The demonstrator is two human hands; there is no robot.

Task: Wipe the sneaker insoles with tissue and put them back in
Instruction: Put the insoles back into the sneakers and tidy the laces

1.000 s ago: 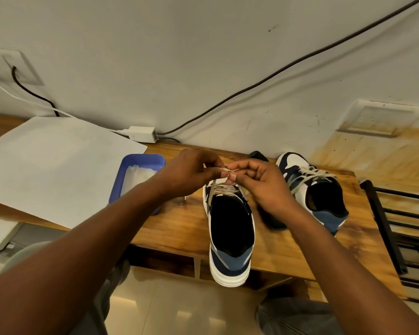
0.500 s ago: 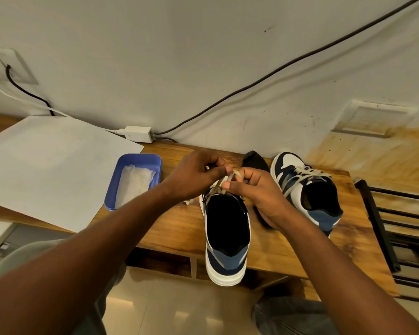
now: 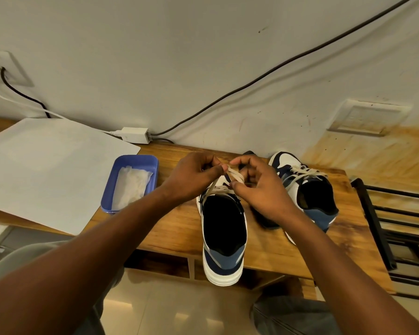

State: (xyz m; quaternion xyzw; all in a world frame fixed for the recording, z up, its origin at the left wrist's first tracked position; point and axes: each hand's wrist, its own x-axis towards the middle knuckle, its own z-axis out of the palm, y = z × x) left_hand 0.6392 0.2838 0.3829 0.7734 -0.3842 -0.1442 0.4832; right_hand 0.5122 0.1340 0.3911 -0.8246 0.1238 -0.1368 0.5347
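The near sneaker (image 3: 224, 228) stands on the wooden table (image 3: 179, 228) with its heel overhanging the front edge toward the person and its toe pointing at the wall, so its long axis runs straight away from the body, between the two forearms. Both hands work at its laces (image 3: 230, 176) above the tongue: the left hand (image 3: 194, 177) pinches a lace between thumb and forefinger, and the right hand (image 3: 259, 187) pinches the other strand with its remaining fingers loosely curled; each grip is clamped on lace, the two almost touching. Whether an insole sits inside the dark opening cannot be told. A black insole (image 3: 264, 217) appears to lie on the table just right of this shoe, largely hidden under the right hand, and the second sneaker (image 3: 305, 189) stands beyond it. To the left, well apart, a blue tray (image 3: 153, 163) holds tissue (image 3: 131, 187), beside a white sheet (image 3: 46, 170). By my reading, lace work precedes seating that insole.
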